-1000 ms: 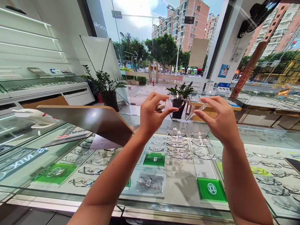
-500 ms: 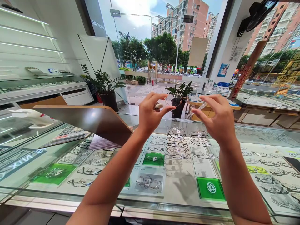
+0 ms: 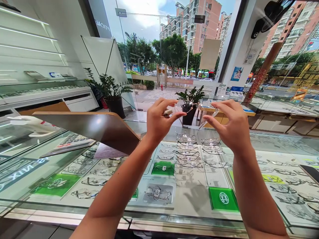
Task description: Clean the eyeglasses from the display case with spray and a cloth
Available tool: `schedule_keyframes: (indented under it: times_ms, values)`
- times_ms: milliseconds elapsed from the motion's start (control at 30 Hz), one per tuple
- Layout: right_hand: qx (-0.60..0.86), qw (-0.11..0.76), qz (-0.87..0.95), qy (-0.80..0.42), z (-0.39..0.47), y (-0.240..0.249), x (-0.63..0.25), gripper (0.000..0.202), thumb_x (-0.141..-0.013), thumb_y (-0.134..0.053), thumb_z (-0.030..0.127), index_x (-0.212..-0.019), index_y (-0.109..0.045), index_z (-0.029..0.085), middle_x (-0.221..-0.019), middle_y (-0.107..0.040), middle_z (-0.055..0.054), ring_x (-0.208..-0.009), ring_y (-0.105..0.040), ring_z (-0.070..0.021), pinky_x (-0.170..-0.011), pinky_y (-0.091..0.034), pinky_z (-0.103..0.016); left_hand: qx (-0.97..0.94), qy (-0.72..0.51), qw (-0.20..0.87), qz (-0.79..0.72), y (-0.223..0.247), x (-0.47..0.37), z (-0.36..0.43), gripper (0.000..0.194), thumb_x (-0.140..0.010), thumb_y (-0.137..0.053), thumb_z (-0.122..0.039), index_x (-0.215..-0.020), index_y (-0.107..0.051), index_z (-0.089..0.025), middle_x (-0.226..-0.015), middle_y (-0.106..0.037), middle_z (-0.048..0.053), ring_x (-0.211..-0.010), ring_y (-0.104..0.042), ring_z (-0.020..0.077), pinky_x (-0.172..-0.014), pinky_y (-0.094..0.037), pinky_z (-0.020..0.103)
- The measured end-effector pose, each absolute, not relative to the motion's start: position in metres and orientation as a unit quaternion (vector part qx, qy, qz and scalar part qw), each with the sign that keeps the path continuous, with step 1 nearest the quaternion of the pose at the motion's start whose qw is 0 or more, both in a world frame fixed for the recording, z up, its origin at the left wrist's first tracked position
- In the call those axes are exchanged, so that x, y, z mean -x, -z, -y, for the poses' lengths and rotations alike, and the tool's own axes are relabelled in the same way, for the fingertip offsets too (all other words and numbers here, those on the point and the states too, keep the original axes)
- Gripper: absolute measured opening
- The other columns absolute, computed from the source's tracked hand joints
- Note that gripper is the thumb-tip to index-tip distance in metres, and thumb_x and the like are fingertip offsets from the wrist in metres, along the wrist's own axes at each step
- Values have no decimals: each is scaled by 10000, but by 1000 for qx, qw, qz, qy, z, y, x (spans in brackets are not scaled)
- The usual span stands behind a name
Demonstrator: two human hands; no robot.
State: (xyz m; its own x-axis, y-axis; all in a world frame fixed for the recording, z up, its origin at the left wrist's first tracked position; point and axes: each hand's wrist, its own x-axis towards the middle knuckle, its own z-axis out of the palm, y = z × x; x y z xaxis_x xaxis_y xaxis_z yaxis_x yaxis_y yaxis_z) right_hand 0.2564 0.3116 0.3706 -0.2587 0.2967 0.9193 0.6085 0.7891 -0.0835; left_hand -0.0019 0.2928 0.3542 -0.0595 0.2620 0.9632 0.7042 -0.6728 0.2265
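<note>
A pair of thin-rimmed, clear eyeglasses (image 3: pixel 187 106) is held up above the glass counter, level with the potted plant outside. My left hand (image 3: pixel 160 121) pinches the rim of its left lens between thumb and fingers. On the other side, my right hand (image 3: pixel 230 124) pinches the right end of the frame. A pale object, too hidden to name, shows between the left fingers. Below the hands, rows of eyeglasses (image 3: pixel 188 153) lie in the glass display case (image 3: pixel 186 216).
At left a dark tilted panel (image 3: pixel 94 129) with a brown edge rises over the counter, beside a calculator-like keypad (image 3: pixel 72 142) and a white hand-shaped stand (image 3: pixel 32 125). Green logo plates (image 3: pixel 223 199) lie among more frames. Potted plants (image 3: pixel 116 106) stand beyond.
The eyeglasses have turned slightly, and their lenses show more clearly between my hands. Both hands keep nearly the same place and grip. The view has shifted very slightly.
</note>
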Motion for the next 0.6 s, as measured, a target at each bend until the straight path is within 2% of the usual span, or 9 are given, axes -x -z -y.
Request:
schedule_keyframes:
  times_ms: [200, 333, 600]
  values:
    - [299, 516, 792, 129, -312, -372, -259, 479, -954, -702, 619, -1235, -781, 240, -1120, -740, -127, -1067, -671, -329, -974, -538, -526, 656, 630, 193, 368, -354, 0, -290, 455, -830, -828, -624, -1059, -775, -235, -939, -708, 23, -682, -607, 112, -560, -487, 231]
    - [309, 505, 797, 121, -312, -372, -260, 500, -953, -681, 650, -1246, -777, 256, -1128, -734, -125, -1069, -668, -337, -966, -541, -538, 654, 632, 209, 359, -354, -2, -287, 444, -828, -834, -612, -1044, -770, -229, -930, -689, 15, -612, -557, 88, -545, -481, 235]
    - [315, 492, 804, 112, -312, -371, -262, 469, -958, -710, 592, -1285, -762, 259, -1175, -738, -134, -1123, -671, -354, -996, -543, -582, 652, 631, 246, 341, -356, -3, -283, 410, -819, -867, -563, -1041, -769, -233, -927, -678, 21, -596, -546, 80, -572, -500, 246]
